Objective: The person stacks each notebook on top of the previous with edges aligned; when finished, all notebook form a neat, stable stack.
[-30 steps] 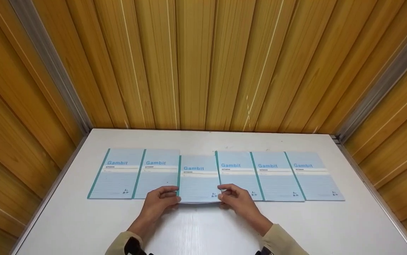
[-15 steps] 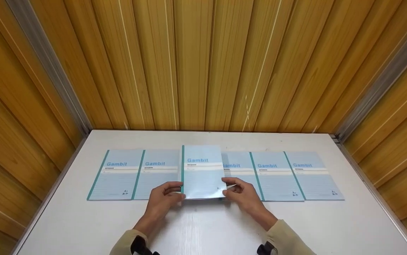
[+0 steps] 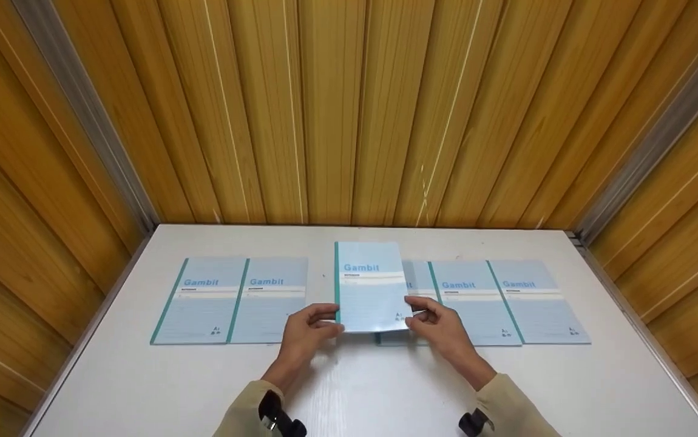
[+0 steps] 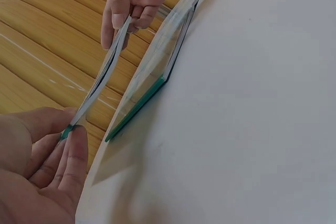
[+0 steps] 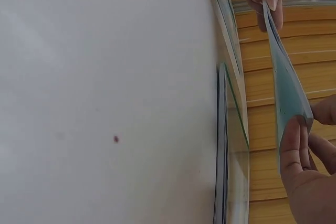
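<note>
A light blue "Gambit" notebook (image 3: 369,297) with a green spine is held up off the table between both hands. My left hand (image 3: 308,340) pinches its lower left corner at the spine, thumb toward me. On the opposite lower corner, my right hand (image 3: 444,331) pinches the page edge between thumb and fingers. Seen edge-on in the left wrist view, the held notebook (image 4: 100,85) hangs above the tabletop, its pages slightly parted. Its blue underside shows in the right wrist view. Below and to the right, another notebook (image 3: 423,291) is largely covered by it.
Two matching notebooks, a left one (image 3: 200,303) and its neighbour (image 3: 267,297), lie side by side. On the right lie two more, an inner one (image 3: 476,303) and an outer one (image 3: 540,303). Wood-patterned panels (image 3: 331,109) stand behind the white table (image 3: 337,394).
The notebook between the hands rose from its place in the row, then moved right and away from me. A gap now shows beside the left pair. The others stay put.
</note>
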The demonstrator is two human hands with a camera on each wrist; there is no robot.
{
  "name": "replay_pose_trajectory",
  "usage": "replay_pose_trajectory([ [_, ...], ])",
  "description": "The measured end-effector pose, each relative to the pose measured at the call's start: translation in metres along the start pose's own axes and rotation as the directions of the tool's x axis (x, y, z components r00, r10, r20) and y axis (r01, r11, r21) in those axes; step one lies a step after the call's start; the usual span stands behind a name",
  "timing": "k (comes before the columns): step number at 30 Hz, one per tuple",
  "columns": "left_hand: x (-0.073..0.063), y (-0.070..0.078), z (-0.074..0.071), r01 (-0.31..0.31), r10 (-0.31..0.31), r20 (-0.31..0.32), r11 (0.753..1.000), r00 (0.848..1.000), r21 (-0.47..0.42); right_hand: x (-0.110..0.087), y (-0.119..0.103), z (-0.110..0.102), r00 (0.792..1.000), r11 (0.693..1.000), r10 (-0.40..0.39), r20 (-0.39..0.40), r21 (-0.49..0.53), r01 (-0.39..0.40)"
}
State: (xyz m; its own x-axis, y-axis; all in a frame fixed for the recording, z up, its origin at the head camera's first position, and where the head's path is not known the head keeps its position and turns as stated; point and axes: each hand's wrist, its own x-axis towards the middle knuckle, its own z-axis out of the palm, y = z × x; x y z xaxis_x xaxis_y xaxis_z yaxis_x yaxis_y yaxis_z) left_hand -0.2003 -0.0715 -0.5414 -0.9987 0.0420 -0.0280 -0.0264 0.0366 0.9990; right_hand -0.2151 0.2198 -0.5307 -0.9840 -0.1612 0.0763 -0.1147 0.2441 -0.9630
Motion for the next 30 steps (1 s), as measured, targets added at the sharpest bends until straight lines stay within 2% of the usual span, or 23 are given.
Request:
replay_pose_trajectory([
  [3,0.004,-0.003,0.011,0.001,-0.001,0.003,1.0,1.0,0.002,0.001,0.006,-0.007,0.999,1.0,0.025,-0.024,-0.006,-0.025],
  [6,0.007,-0.006,0.022,-0.014,0.013,0.02,0.999,1.0,0.042,-0.001,0.012,-0.015,0.997,0.998,0.046,-0.057,-0.028,-0.048],
  [10,0.012,-0.012,0.035,-0.047,0.041,0.051,0.992,0.998,0.117,-0.004,0.021,-0.024,0.993,0.993,0.073,-0.098,-0.084,-0.081],
  [14,0.015,-0.016,0.047,-0.059,0.051,0.065,0.989,0.997,0.139,-0.006,0.024,-0.033,0.988,0.983,0.094,-0.126,-0.149,-0.112],
  [23,0.015,-0.017,0.065,-0.046,0.029,0.088,0.979,0.996,0.201,-0.01,0.024,-0.049,0.983,0.959,0.125,-0.134,-0.237,-0.155],
  [28,0.013,-0.016,0.071,-0.066,0.043,0.102,0.97,0.994,0.234,-0.015,0.026,-0.055,0.986,0.955,0.123,-0.115,-0.258,-0.149],
  [30,0.013,-0.015,0.073,-0.099,0.075,0.099,0.959,0.992,0.264,-0.017,0.027,-0.057,0.988,0.957,0.114,-0.108,-0.254,-0.138],
])
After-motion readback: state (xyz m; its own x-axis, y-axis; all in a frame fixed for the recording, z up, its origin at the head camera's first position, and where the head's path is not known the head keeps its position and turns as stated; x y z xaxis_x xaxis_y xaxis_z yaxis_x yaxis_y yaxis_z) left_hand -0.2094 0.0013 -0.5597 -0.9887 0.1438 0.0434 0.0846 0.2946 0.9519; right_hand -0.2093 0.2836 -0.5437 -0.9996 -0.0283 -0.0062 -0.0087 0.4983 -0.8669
